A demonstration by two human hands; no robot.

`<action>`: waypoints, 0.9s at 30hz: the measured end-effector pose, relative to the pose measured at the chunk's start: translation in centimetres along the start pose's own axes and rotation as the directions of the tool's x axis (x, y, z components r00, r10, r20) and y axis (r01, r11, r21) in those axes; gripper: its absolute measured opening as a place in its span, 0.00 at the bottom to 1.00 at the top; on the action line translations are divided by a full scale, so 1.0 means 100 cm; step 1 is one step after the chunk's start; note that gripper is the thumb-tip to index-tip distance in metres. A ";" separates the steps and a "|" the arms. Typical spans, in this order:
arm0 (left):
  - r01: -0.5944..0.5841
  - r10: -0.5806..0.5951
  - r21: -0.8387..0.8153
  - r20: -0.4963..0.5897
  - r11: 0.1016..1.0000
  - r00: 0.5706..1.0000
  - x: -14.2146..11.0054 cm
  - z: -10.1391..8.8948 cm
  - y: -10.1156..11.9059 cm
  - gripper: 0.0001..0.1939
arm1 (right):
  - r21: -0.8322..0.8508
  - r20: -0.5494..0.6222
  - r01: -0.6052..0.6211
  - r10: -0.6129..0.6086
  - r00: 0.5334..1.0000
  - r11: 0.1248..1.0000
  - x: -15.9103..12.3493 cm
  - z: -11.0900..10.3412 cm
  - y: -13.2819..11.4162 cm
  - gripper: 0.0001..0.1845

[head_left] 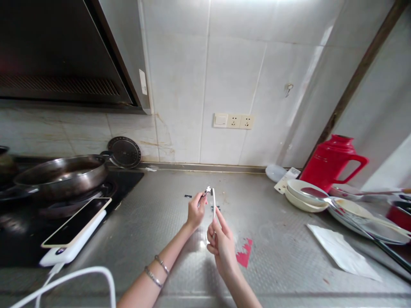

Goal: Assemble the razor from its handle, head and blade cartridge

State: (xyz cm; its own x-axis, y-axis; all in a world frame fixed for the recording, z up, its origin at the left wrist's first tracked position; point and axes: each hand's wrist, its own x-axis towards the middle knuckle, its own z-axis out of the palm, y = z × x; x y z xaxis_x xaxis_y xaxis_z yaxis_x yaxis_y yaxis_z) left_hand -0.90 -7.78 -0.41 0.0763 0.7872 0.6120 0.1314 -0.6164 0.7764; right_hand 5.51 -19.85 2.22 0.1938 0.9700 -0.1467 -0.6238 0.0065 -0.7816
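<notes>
My right hand (221, 244) is closed around a slim white stick-like object (213, 204), held upright above the steel counter (167, 226). My left hand (195, 212) pinches a small white and dark piece (206, 192) right beside the top of that stick; what the piece is I cannot make out. Two bracelets (157, 270) sit on my left wrist. A few tiny dark bits (188, 196) lie on the counter just behind my hands.
A phone on a white power bank (75, 229) with a white cable (64, 282) lies left. A pan (61, 172) sits on the black stove. Right: red jug (334, 162), bowls (303, 194), plates with spoons (366, 216), white paper (343, 252). A red scrap (244, 253) lies near my right hand.
</notes>
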 end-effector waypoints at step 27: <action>0.483 -0.436 -0.447 0.210 0.753 0.875 0.014 0.000 -0.012 0.24 | -0.917 0.074 0.256 -0.498 0.864 0.307 0.140 -0.044 -0.040 0.27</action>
State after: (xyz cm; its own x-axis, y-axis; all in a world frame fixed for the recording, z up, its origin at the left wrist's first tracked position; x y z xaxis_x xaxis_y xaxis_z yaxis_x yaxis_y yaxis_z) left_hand -0.94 -5.99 -0.49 0.2168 0.9622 0.1650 -0.3059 -0.0935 0.9475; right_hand 14.06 -7.38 0.56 0.4217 0.8530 0.3075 0.5522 0.0274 -0.8333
